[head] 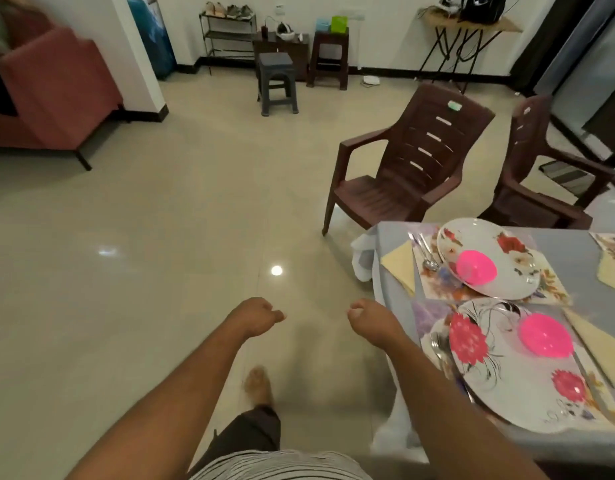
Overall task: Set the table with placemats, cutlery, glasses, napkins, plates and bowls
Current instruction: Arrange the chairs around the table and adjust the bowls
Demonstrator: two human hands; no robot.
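Left hand (256,317) — held out over the tiled floor (143,254), fingers curled loosely inward, nothing in it.

Right hand (368,318) — just beside the left, level with it, fingers likewise curled and holding nothing; it sits close to the near corner of the table (569,247), not touching it.

Table, grey cloth — to the right of the right hand.

Near setting, right of and below the right hand: floral placemat (429,313) carrying a white plate with red flowers (507,372); a pink bowl (545,336) rests on the plate; cutlery (441,348) lies at the plate's left edge, blurred; a yellow napkin (597,344) lies on its far side.

Far setting, right of and above the right hand: second placemat (434,285) with a flowered plate (486,244); a second pink bowl (476,267) on it; a spoon and other cutlery (428,256) at the plate's left; a folded yellow napkin (401,265) further left, nearest the table edge.

Beyond the table: two brown plastic chairs (403,174), set apart from it.

Below the hands: one bare foot (259,384) on the floor, blurred.
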